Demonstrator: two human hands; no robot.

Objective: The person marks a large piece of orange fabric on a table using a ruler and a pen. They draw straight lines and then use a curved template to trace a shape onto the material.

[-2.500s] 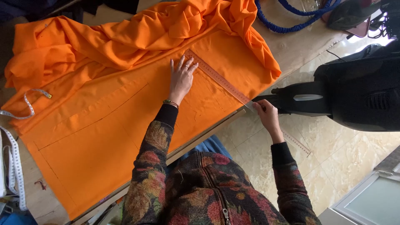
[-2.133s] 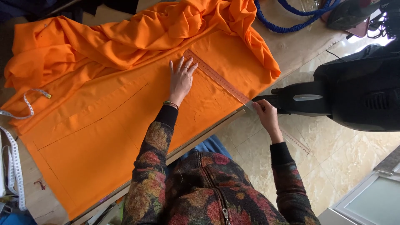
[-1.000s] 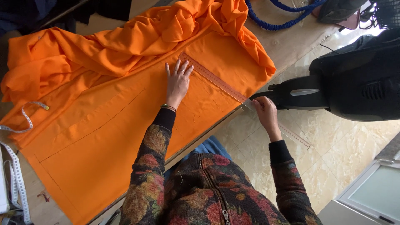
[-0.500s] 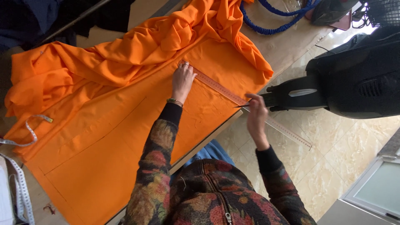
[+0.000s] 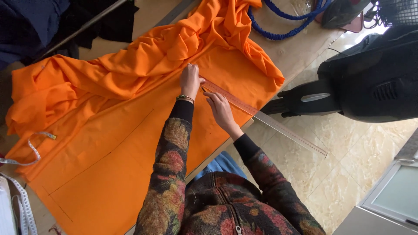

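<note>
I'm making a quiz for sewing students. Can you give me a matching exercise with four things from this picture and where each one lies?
1 ruler
2 measuring tape
3 blue cord
4 left hand

A coiled at the table's far end
B pressed flat on the orange fabric
C sticking out past the table edge
D at the fabric's left edge

Pairs: 1-C, 2-D, 3-A, 4-B

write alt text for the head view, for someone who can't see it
Seen from above, a person's left hand presses on orange fabric spread over a table, while the right hand rests beside a long clear ruler that juts past the table edge. A tape measure lies at the left; a blue cord coils at the top.
</note>
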